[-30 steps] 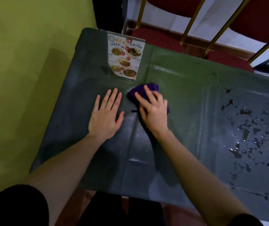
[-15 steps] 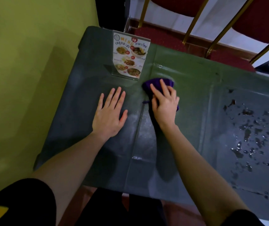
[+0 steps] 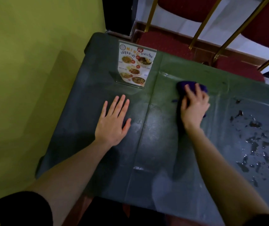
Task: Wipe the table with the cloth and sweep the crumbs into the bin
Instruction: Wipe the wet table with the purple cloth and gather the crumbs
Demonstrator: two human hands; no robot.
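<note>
Cloth (image 3: 189, 85), purple and bunched, lies on the dark green desk (image 3: 155, 144) toward its far edge, pressed flat under the right hand (image 3: 194, 106), whose fingers lie across it and seem to curl slightly round its far side, though blur makes the hold hard to judge. The left hand (image 3: 113, 123) rests palm down on the desk with fingers straight and slightly spread, well apart from the cloth. A menu stand (image 3: 134, 65) stands upright just beyond the left hand. Dark scattered crumbs (image 3: 257, 141) and wet patches cover the desk's right part. Red chairs (image 3: 171, 44) with gold frames stand behind the desk.
</note>
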